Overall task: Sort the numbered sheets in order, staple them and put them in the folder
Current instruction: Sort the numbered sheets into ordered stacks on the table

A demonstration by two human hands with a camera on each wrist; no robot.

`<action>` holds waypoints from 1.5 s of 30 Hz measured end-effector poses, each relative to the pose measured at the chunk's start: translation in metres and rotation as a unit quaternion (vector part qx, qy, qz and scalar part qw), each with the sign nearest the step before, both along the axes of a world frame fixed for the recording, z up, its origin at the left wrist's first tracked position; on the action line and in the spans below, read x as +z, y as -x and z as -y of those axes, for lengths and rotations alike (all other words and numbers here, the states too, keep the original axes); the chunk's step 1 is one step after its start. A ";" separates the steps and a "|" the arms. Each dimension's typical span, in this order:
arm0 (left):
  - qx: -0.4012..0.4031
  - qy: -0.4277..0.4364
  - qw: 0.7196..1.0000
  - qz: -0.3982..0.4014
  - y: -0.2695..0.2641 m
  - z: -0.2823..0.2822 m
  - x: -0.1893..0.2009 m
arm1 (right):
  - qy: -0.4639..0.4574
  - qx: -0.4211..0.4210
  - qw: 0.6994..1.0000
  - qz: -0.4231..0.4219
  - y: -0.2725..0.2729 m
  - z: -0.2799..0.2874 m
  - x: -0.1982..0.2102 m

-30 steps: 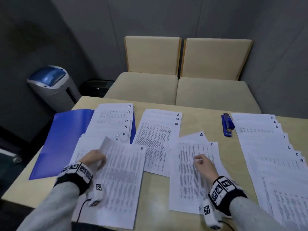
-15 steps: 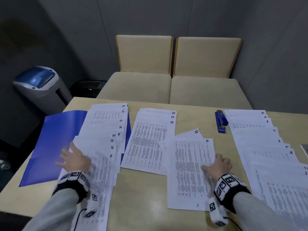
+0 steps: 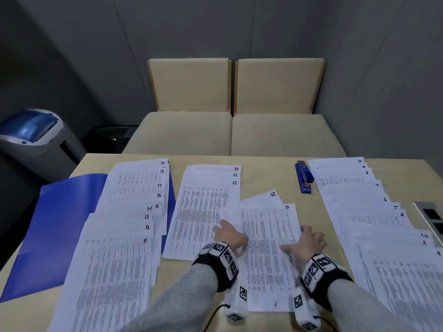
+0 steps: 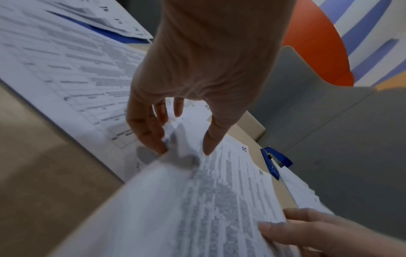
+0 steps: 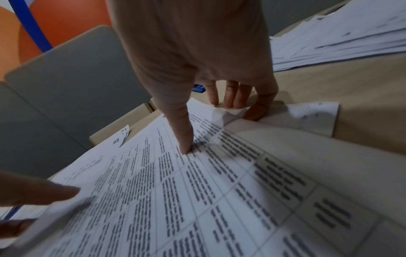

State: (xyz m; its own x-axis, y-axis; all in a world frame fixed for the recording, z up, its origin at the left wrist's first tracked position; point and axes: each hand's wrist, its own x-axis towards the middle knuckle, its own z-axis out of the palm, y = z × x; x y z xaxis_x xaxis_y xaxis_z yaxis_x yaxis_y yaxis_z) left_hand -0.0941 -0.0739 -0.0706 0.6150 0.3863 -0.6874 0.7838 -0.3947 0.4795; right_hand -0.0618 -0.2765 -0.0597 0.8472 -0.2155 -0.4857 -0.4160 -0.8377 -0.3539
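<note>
On a table strewn with numbered sheets, both hands hold sheet 21 (image 3: pixel 268 236): the left hand (image 3: pixel 230 233) pinches its left edge, and the right hand (image 3: pixel 309 243) curls under its right edge, thumb pressing on top. A blue folder (image 3: pixel 55 226) lies far left, and a blue stapler (image 3: pixel 304 176) lies beyond the sheet.

Head camera sits high, looking forward and down over the table (image 3: pixel 282 178), chairs at 12 o'clock. Left wrist camera hugs the left hand (image 4: pixel 197 69), facing 1 o'clock along its fingers. Right wrist camera rides the right hand (image 5: pixel 197 52), equally close. All three views share sheet 21 (image 3: pixel 268 248) and the stapler (image 3: pixel 304 177).
</note>
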 end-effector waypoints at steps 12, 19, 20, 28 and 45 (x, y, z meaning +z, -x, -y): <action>-0.026 -0.026 0.988 0.150 -0.003 -0.068 0.020 | -0.064 -0.092 0.994 0.011 -0.017 0.012 -0.002; -0.009 -0.150 0.987 0.054 0.007 -0.141 0.013 | 0.027 0.012 1.000 0.003 -0.009 -0.007 -0.004; -0.017 -0.160 0.986 0.046 0.007 -0.142 0.013 | 0.041 0.017 0.999 0.003 -0.009 -0.009 -0.004; -0.017 -0.200 0.979 0.028 -0.003 -0.145 0.014 | -0.082 0.029 0.995 -0.045 -0.019 -0.003 -0.001; 0.046 -0.185 0.976 -0.102 -0.053 -0.164 0.007 | -0.236 -0.265 0.918 0.176 -0.043 0.032 0.010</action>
